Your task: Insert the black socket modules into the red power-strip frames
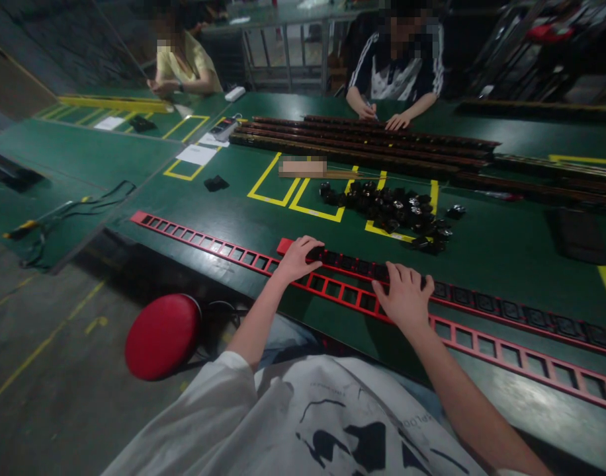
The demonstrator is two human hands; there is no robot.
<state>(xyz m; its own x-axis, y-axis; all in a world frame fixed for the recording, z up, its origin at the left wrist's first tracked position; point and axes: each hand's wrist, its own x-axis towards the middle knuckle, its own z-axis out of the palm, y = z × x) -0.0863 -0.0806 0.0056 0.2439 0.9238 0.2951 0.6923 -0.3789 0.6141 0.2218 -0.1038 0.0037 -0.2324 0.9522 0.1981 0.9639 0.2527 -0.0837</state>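
A long red strip filled with black socket modules (486,302) lies across the table in front of me. My left hand (299,259) grips it near its left end, thumb on the near side and fingers bent over the far side. Further right, my right hand (407,294) holds the same strip with curled fingers, hiding some of the modules. Closer to my body runs a second red strip with bare rectangular openings (223,249); my right hand and left wrist cover parts of it. Beyond the strips sits a pile of loose black parts (397,208).
Several long dark rails (362,142) lie across the green table (184,198). Two people sit at the far side. A red stool (163,337) stands at my left, below the table edge. Papers (198,155), a black pouch-like thing (578,235) and a strap (85,205) lie around.
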